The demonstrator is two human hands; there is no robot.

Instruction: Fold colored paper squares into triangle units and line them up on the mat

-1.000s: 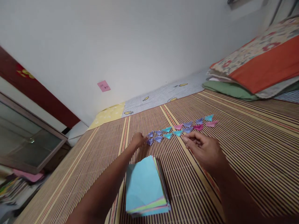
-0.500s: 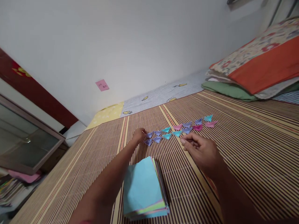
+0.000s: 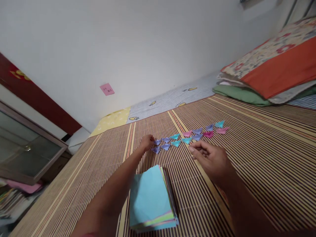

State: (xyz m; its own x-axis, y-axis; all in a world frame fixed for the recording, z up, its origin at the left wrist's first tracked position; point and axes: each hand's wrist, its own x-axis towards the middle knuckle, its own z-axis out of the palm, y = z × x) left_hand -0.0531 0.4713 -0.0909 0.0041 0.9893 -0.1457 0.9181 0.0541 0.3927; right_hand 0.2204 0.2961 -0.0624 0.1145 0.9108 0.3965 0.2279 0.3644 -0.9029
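Two rows of small folded paper boats lie on the striped mat. My left hand (image 3: 147, 142) is at the left end of the back row, its fingers closed at the edge of a purple paper boat (image 3: 157, 142); the fingertips are partly hidden. Another purple boat (image 3: 156, 149) lies just in front of it. My right hand (image 3: 211, 158) hovers near a light blue boat (image 3: 187, 140), fingers loosely bent and thumb slightly apart, with nothing visible in them. Farther right are a magenta boat (image 3: 208, 134) and a pink boat (image 3: 223, 130).
A stack of coloured paper (image 3: 151, 200), light blue on top, lies on the mat (image 3: 197, 204) between my forearms. Folded bedding (image 3: 278, 69) is piled at the back right. A white wall (image 3: 153, 49) rises behind; a glass-fronted cabinet (image 3: 27, 144) stands at the left.
The view has shifted very slightly. Both hands stay almost in place, and the boats keep their rows.
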